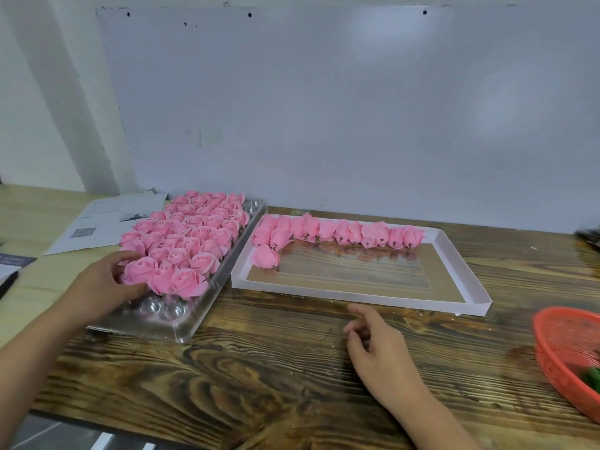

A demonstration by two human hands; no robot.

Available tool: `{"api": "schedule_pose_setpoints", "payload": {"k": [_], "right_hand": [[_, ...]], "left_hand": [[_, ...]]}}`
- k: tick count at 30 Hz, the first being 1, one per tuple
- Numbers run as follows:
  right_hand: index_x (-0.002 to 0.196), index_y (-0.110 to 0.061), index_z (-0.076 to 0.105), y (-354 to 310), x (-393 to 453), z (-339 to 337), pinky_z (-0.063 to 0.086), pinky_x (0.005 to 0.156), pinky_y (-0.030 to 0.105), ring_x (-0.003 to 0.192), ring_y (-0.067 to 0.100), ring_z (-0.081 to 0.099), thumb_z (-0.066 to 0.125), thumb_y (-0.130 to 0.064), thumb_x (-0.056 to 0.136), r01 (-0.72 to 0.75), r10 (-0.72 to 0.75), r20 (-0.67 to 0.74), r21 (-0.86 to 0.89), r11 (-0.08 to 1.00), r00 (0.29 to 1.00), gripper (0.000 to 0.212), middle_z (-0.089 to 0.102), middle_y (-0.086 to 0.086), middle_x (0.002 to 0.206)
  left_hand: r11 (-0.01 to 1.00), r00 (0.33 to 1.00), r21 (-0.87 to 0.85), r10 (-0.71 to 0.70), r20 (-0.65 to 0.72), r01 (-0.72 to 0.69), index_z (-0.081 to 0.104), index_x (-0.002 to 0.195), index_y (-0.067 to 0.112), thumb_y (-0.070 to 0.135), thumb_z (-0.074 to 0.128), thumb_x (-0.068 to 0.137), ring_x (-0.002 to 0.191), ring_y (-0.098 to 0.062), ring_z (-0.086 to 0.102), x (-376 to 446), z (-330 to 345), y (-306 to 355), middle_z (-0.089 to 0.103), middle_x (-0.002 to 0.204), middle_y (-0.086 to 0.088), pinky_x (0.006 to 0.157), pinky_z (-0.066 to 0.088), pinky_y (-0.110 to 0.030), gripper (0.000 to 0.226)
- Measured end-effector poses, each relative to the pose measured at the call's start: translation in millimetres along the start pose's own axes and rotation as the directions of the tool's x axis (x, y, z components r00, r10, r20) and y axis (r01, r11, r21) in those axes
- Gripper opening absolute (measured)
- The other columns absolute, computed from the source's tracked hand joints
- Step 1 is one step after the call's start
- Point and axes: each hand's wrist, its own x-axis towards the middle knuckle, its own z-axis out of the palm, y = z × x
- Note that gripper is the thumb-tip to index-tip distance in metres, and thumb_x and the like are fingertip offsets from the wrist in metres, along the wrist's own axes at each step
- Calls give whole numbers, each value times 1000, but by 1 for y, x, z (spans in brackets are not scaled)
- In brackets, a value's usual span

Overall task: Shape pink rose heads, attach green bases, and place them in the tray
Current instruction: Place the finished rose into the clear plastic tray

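Left hand: the left hand (pixel 104 280) is laid at the near left corner of the clear tray (pixel 194 316); its fingers are curled round a rose (pixel 140 271) in the nearest row, with the thumb under the flower, so the rose is grasped.

Right hand: the right hand (pixel 373 339) is kept just over the bench (pixel 276 368), near the front edge of the white tray (pixel 357 295); the fingers are loosely bent and nothing is held in it.

Clear tray: it is placed at the left part of the bench, slanted. Most of its round cups are filled with open pink roses (pixel 191 232); some cups at the near edge and at the far right corner are seen bare.

White tray: it is placed beside the clear tray, toward the right. A row of closed pink buds (pixel 341 232) is laid along its far edge, with the dark stem ends turned to the person; a few more buds are laid at its far left corner. The rest of its floor is bare.

Basket: a red basket (pixel 565 349) is seen at the right edge of the bench, cut by the picture border; something green (pixel 592 378) is partly seen in it.

Papers: printed sheets (pixel 107 219) are laid at the far left of the bench, behind the clear tray.
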Motion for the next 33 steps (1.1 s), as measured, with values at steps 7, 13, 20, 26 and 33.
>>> {"api": "schedule_pose_setpoints", "payload": {"k": [7,13,20,26,33], "right_hand": [[139,-33,46,0,0,0,56,78,28,87,-3,61,54,-19,98,0,0,1,-3,1000,1000,44,63,-21,96],[140,-31,46,0,0,0,53,75,20,90,-7,59,54,-18,98,6,-6,-1,6,1000,1000,44,63,-20,97],[139,-32,46,1,0,0,52,75,19,90,-7,59,54,-18,98,8,-8,0,7,1000,1000,44,63,-21,96],[138,-31,47,2,1,1,53,76,23,87,-3,61,54,-17,97,20,-20,0,12,1000,1000,44,63,-21,95],[137,-33,48,4,0,2,51,73,17,90,-5,60,54,-18,98,19,-18,-8,15,1000,1000,42,63,-22,95]], "left_hand": [[999,999,21,30,-43,-30,63,130,24,14,90,72,90,-25,62,2,-4,-7,65,105,-6,79,47,-42,65],[1000,1000,-13,5,-21,-5,57,135,24,17,90,73,85,-25,64,2,-6,-8,66,104,-8,80,52,-47,70],[1000,999,27,-1,-40,2,60,133,19,13,90,73,79,-31,62,5,-5,-6,64,87,-6,77,49,-45,67],[998,1000,67,-21,-15,22,58,135,20,10,90,72,73,-30,63,6,-5,-3,66,88,-7,73,50,-43,71],[997,1000,73,-20,-24,21,59,136,19,13,90,72,76,-20,63,5,-5,2,62,88,0,70,49,-40,71]]}}
